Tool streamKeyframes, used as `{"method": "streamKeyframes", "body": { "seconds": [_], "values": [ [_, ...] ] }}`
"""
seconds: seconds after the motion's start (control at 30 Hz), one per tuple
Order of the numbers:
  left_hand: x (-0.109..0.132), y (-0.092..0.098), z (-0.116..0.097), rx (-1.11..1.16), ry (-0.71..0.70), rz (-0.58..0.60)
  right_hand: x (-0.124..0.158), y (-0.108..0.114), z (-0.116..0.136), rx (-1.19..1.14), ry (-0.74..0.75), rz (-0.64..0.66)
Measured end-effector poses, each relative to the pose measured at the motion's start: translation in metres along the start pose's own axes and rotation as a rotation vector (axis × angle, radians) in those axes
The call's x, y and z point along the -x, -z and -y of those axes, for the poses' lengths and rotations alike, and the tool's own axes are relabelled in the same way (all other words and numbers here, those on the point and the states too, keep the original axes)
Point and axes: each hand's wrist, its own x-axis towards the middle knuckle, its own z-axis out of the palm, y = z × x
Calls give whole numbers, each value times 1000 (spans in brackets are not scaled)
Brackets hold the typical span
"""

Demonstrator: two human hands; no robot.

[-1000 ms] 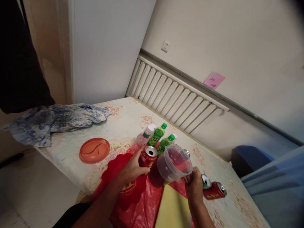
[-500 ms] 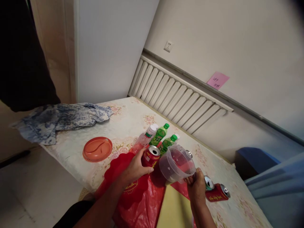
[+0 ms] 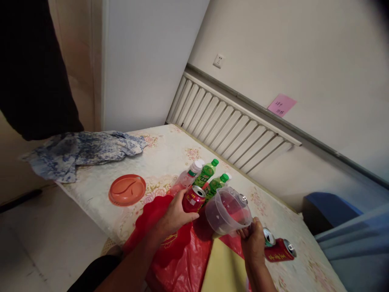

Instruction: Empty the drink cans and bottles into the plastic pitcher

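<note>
1. Red can (image 3: 193, 198) is up off the surface (image 3: 164, 154), near the front edge, about midway along. Now the sweep from the left.
2. Far left corner: a blue patterned cloth (image 3: 82, 152) lies crumpled, hanging over the edge.
3. Next, an orange lid (image 3: 127, 190) lies flat, well apart from the hands.
4. Left hand (image 3: 174, 217) is wrapped around the red can, above a red plastic bag (image 3: 179, 259).
5. Just behind the can stand a clear bottle (image 3: 187, 178) and two green bottles (image 3: 206, 172), close together.
6. Clear jug (image 3: 226, 211) is tilted, its rim just beside the red can. Right hand (image 3: 252, 243) is closed on its lower side.
7. Right of that hand, a fallen can (image 3: 279, 250) lies on its side.
</note>
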Motion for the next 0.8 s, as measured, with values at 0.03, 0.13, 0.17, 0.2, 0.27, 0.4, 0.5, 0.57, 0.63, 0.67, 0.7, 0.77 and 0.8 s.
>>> {"method": "streamKeyframes", "body": {
  "seconds": [0.03,0.13,0.17,0.2,0.27,0.4,0.5,0.57,0.63,0.67,0.7,0.77,0.8],
  "values": [
    [0,0,0,-2,-1,-1,0,0,0,-6,-2,-6],
    [0,0,0,-9,-3,-8,0,-1,-1,-29,-13,-30],
    [0,0,0,-13,-1,-10,0,-1,-1,-35,-15,-35],
    [0,0,-1,-14,0,-12,0,-1,-1,-38,-17,-36],
    [0,0,-1,-19,9,-14,1,-1,0,-35,-20,-31],
    [0,0,-1,-32,18,-12,1,-2,2,-34,-7,-9],
    [-1,-1,0,-25,7,-12,1,-4,3,-49,-12,-4],
    [-1,-1,0,-13,5,-8,0,-4,2,-50,-17,-10],
    [-1,-1,-1,-2,7,-4,0,-3,2,-41,-17,-17],
    [-1,-1,-1,-1,7,-3,0,-2,2,-37,-18,-23],
    [-1,-1,-2,-4,7,-3,0,-1,1,-32,-17,-27],
    [-1,-1,-2,-28,4,-7,1,0,1,-12,-11,-16],
    [-1,-1,-1,-45,1,-13,1,0,1,-5,-6,-7]
  ]
}}
